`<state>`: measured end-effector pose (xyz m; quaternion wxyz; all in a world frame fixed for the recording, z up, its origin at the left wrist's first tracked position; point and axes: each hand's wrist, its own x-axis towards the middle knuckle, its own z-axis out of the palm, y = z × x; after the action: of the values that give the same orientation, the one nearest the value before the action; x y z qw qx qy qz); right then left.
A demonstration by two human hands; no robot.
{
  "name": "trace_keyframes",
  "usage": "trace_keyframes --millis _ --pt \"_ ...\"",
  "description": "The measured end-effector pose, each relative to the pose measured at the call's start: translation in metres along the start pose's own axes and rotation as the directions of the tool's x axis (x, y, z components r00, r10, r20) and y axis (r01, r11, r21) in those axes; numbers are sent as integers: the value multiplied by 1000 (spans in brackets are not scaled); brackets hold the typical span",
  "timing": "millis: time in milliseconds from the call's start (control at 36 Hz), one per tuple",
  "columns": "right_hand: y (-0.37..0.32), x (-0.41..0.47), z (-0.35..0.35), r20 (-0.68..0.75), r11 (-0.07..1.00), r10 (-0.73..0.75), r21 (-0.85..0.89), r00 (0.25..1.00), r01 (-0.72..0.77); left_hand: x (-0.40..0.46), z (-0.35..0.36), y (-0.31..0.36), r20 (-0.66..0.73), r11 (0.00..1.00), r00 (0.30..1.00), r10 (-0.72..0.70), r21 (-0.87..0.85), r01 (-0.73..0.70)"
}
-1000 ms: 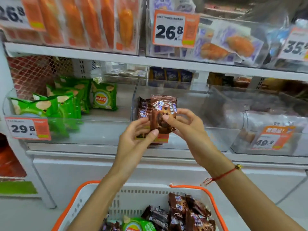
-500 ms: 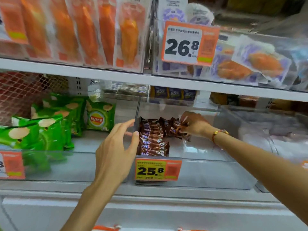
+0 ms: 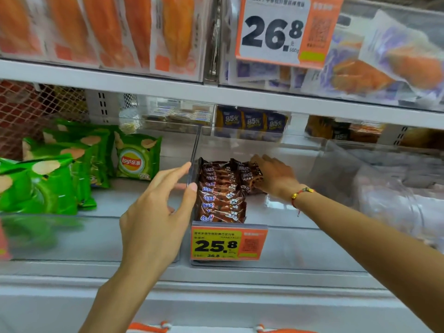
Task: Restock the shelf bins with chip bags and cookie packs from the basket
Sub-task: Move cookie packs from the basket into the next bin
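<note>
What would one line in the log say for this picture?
step: placing cookie packs | right hand: on packs in middle bin | left hand: open, at bin divider | chip bags: left bin

bright, even light | edges blurred — perhaps motion | wide-angle bowing

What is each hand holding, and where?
Right hand grips a brown cookie pack at its right end, inside the clear bin. Left hand holds nothing.

Beside the left fingers (image 3: 185,175), the clear, smooth plastic bin wall (image 3: 194,159) gleamed. Under the right fingers (image 3: 260,162), brown cookie packs in glossy foil wrappers (image 3: 221,195) shone. Green chip bags (image 3: 48,179) looked glossy; the white shelf edge (image 3: 168,88) matt.
</note>
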<state>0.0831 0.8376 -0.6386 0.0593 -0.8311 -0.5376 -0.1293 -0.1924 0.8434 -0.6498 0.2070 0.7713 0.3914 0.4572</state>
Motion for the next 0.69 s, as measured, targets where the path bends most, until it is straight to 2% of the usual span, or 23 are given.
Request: trace_keyframes --millis 111,250,389,556,694 --pt "-3 0 4 41 999 38 33 998 -40 0 -1 -1 19 1000 1000 4 -16 -4" --pt "-5 2 6 40 984 29 176 999 -36 0 0 -2 21 1000 1000 5 -24 -5" --pt "-5 3 7 36 987 23 157 999 -28 0 1 -3 4 1000 1000 16 -27 -16" --pt "-6 1 -2 119 974 23 222 993 -49 1 3 -4 -14 1000 1000 28 -5 -28" --pt "-3 -17 -28 78 968 -10 252 997 -10 2 3 -4 -11 1000 1000 15 -2 -15"
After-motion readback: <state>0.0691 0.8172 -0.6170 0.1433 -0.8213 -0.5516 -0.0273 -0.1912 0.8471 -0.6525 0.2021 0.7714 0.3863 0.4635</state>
